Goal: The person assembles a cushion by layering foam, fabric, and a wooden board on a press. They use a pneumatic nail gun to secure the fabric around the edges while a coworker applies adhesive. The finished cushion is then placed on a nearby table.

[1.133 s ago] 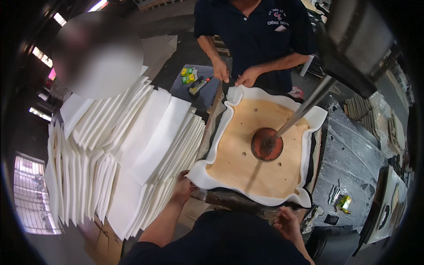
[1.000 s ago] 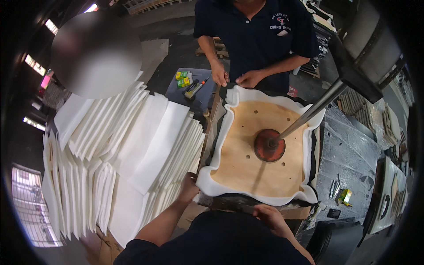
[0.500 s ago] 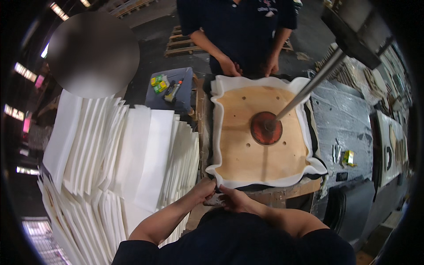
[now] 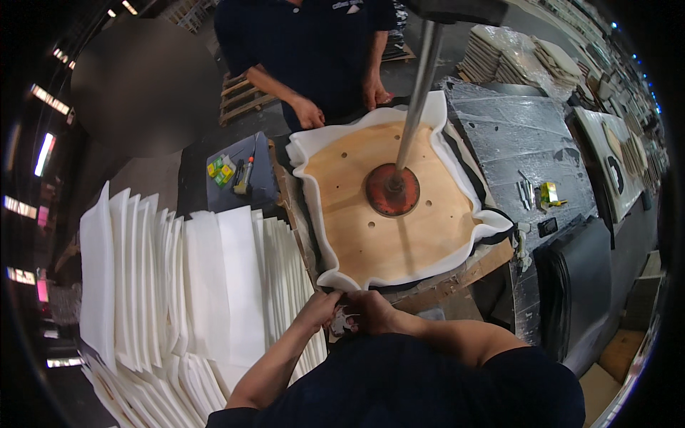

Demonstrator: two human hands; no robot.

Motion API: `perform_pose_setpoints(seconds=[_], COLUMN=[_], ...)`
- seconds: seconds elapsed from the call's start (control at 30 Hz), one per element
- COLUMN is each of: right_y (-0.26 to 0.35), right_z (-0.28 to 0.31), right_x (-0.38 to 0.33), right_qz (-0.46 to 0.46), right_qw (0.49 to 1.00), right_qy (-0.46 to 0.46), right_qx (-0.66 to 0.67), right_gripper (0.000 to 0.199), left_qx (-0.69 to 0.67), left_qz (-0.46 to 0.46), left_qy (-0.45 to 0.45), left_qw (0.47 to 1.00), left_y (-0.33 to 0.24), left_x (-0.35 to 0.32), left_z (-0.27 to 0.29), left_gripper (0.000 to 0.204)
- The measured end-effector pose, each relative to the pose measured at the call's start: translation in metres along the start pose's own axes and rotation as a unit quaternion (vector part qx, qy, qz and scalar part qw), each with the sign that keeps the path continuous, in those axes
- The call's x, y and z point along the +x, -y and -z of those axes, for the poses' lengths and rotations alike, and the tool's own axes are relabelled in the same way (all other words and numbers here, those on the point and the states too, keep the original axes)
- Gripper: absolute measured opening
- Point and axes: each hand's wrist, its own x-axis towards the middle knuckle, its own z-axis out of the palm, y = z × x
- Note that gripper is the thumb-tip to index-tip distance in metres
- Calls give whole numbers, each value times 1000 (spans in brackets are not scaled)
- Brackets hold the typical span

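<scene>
My left hand and right hand meet at the near edge of the workbench, fingers curled, seemingly pinching a small pale object between them; I cannot tell what it is. Just beyond lies the square plywood panel on white foam padding, under a round red press foot.

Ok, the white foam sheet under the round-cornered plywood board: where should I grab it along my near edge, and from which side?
Probably grip the white foam sheet by its upturned lip at the near-left corner, just ahead of your left hand and right hand, coming from below the plywood board. There the foam curls free of the wood; further in, the red press disc pins everything.
</scene>
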Motion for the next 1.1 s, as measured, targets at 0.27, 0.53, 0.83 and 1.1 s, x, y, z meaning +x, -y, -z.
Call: perform_pose_setpoints(seconds=[0.27, 0.53, 0.83, 1.1], right_y=[-5, -1, 23, 37], right_z=[-3, 4, 12, 123], right_x=[39, 53, -18, -88], right_qz=[69, 226, 212, 178], right_qw=[978, 870, 822, 961], right_qy=[-101, -184, -14, -212], right_qx=[-166, -398, -528, 7], right_gripper=[41, 54, 46, 31], left_qx=[-56, -141, -263, -161], left_qz=[39, 48, -38, 10], left_qy=[-50, -57, -38, 179], left_qw=[996, 987, 963, 970], left_y=[8, -3, 25, 36], left_x=[-9, -22, -21, -13], left_z=[-8, -6, -5, -49], left_gripper=[52, 43, 43, 51])
